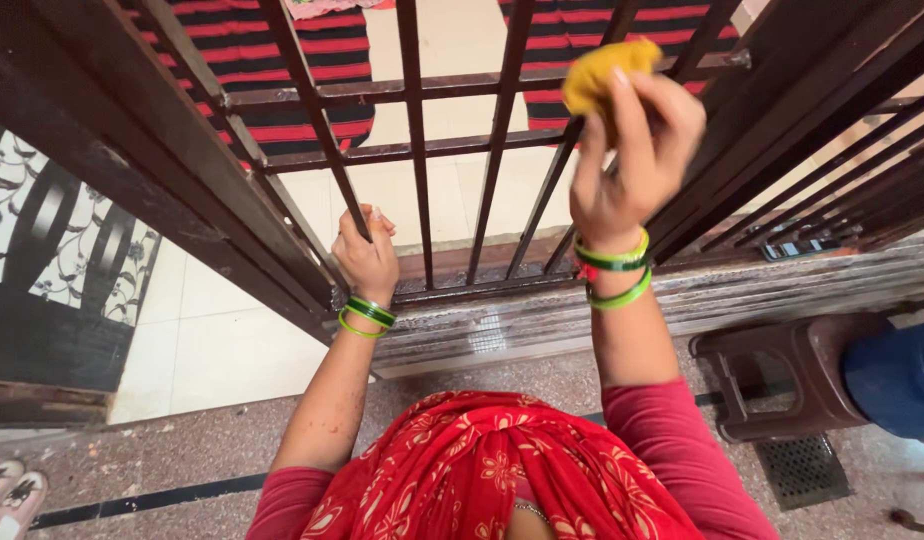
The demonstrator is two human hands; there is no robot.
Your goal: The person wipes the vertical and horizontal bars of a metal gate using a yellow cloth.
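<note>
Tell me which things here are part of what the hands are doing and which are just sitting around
In use:
- yellow cloth in the right hand
- dark metal grille, one bar gripped by the left hand

Lying about:
- brown plastic stool
- blue container
- sandals
- floor drain

Both arms raised — left hand [367,255] clenched, right hand [632,160] pinching.

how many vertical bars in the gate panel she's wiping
5 show: left hand grips the leftmost bar; the others at; the last is behind the cloth in the right hand. More may be hidden.
</note>
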